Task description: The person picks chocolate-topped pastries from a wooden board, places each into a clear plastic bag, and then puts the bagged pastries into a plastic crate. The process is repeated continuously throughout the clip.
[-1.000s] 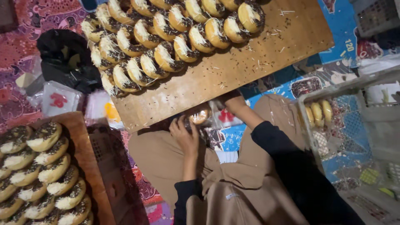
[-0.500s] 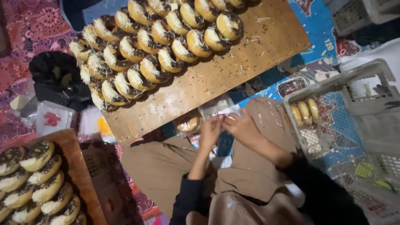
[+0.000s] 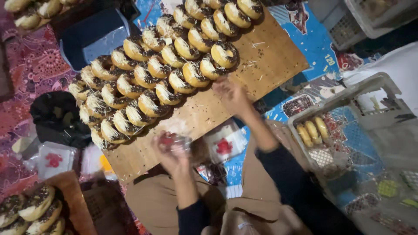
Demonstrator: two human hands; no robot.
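My wooden board (image 3: 270, 65), the surface I work over, runs from the lower left toward the upper right of the frame and is still packed with filled buns (image 3: 165, 65), rows of them with chocolate sprinkles and grated cheese on top. As far as I can judge, most of the packing is ahead of me: nearly every bun sits bare on the board, and only the lower right strip of it lies open, dusted with loose sprinkles.

At the right edge of the frame a pale plastic crate (image 3: 344, 98) holds three plain buns (image 3: 312, 130) in a row, well apart from my hands. A second board with more topped buns (image 3: 37, 209) shows at the lower left corner.

My right hand (image 3: 230, 93) reaches up over the board, fingers loosely spread and empty as far as the blur lets me tell, just beside the nearest bun in the front row. My left hand (image 3: 172, 152) sits lower, near the board's close edge, curled around a small clear plastic wrapper (image 3: 174, 141) with a red mark. More such wrappers (image 3: 224, 146) lie just right of that hand, between my two arms.
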